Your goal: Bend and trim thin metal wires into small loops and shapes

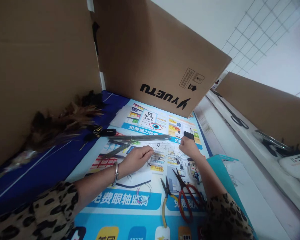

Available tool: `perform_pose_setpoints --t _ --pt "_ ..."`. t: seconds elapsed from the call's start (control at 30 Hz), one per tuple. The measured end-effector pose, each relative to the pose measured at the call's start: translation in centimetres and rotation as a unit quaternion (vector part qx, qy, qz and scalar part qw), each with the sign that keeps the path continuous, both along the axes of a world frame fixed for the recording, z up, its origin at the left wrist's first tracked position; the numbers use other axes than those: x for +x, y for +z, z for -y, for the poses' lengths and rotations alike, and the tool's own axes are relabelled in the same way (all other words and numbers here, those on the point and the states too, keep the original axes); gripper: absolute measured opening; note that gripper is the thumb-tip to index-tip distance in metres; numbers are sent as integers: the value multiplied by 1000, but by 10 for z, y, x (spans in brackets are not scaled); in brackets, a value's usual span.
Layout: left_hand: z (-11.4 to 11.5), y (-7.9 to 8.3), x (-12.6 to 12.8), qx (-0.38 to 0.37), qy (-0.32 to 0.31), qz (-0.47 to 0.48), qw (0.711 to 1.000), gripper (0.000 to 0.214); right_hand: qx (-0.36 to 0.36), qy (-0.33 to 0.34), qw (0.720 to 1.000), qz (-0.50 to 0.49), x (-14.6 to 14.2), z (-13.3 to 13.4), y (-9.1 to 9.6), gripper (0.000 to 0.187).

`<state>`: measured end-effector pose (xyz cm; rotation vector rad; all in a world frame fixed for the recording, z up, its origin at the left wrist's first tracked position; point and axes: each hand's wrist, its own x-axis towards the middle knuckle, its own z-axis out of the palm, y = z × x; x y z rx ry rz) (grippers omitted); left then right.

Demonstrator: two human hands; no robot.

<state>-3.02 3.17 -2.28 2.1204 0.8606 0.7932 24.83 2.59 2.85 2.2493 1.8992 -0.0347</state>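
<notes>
My left hand [137,160] reaches in over the printed sheet [150,220], thumb and fingers pinched together. From its fingertips a thin wire [165,155] seems to run toward the right. My right hand [189,147] is closed in a fist-like grip, and what it holds is hidden. Just beyond it lies a small black object [189,135]. Loose fine wires and small dark bits lie between and below the hands. Past my left hand rests a bundle of grey wires [150,137]. Nearer me are pliers with yellow handles [164,210] and red-handled scissors [182,203].
Tall cardboard panels [150,50] stand at the back and left. Brown feathers [65,116] lie at the left, beside a black tool [107,132]. A clear packet of small items [195,171] sits by my right forearm. A teal box [220,173] stands at the right.
</notes>
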Motion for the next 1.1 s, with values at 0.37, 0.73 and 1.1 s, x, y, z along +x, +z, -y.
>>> perform_pose_setpoints --t 0.37,0.73,1.1 --pt "-1 0 0 -10 -3 -2 1000 27 -63 24 998 19 3 -22 -21 19" --pt "-1 -2 1 -11 2 0 1000 26 45 70 992 96 7 -7 -23 21" --pt "0 -1 0 -14 0 1 1000 28 178 215 953 121 -2 28 -4 18"
